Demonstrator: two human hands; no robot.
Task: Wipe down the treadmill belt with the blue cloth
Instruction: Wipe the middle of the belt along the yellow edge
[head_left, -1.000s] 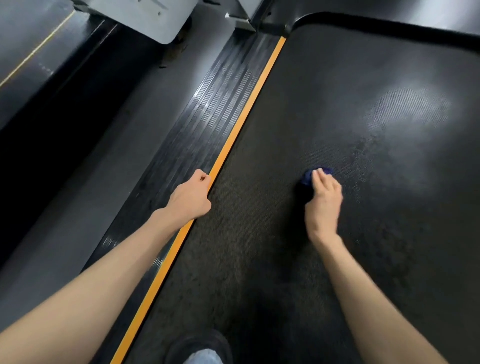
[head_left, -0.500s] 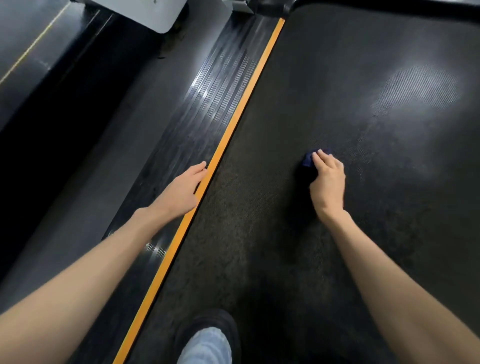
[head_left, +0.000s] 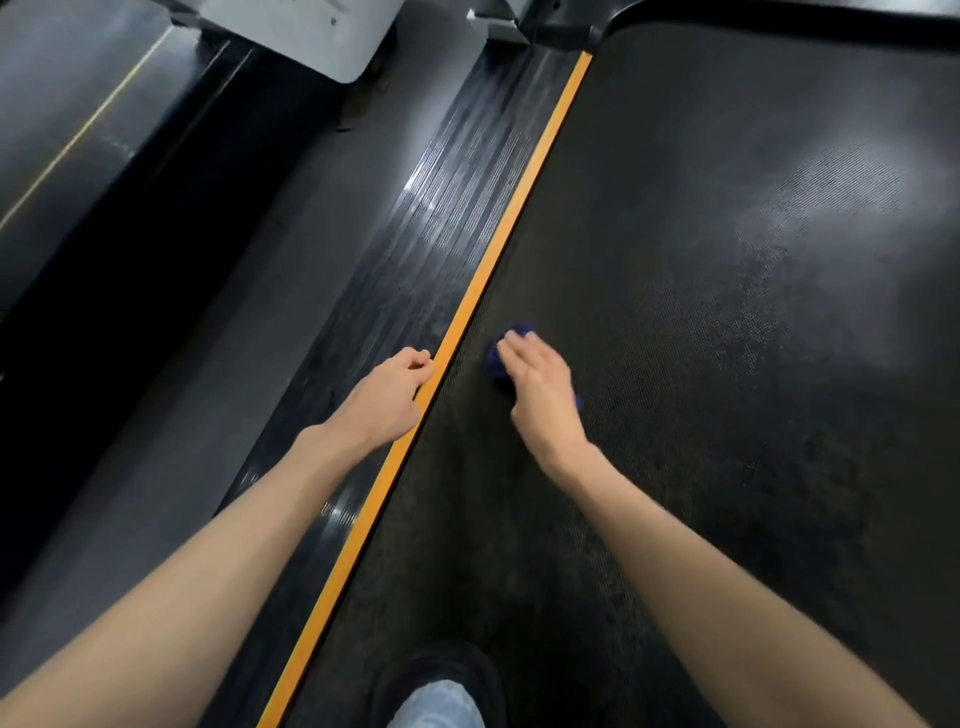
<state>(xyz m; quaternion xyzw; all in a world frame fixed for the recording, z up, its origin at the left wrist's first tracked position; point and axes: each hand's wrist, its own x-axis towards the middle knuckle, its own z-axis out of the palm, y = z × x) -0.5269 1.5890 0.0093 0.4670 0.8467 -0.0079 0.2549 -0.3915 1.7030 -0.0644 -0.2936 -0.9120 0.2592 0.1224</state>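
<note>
The right hand (head_left: 540, 400) is down on the treadmill belt (head_left: 727, 389), palm down, fingers stretched fairly straight and lying flat over the blue cloth (head_left: 494, 365). There's no pinch and no fist: the fingers press the cloth onto the belt from above. The thumb is hidden in this view. The cloth is bunched small, and only a dark blue edge peeks out past the fingertips on the far side and along the hand's left. A sliver of blue shows at the right of the palm too. The cloth sits on the left part of the belt, just beside the orange stripe (head_left: 498, 254) that runs along the belt's left border.

Across that stripe, the left hand (head_left: 387, 397) rests on the ribbed side rail (head_left: 431, 244). Its fingers are curled in with nothing inside them, and the fingertips sit right at the stripe's edge. The two hands are near each other, with the stripe between them.

The belt is dark and textured, with a pale sheen of light on its far right. At the near edge, a dark shoe (head_left: 452, 667) and a light denim trouser leg (head_left: 436, 709) stand on the belt. At the far left, a grey housing (head_left: 311, 36) sits beyond the rail. Further left, a second dark machine (head_left: 78, 135) lies across a strip of floor.
</note>
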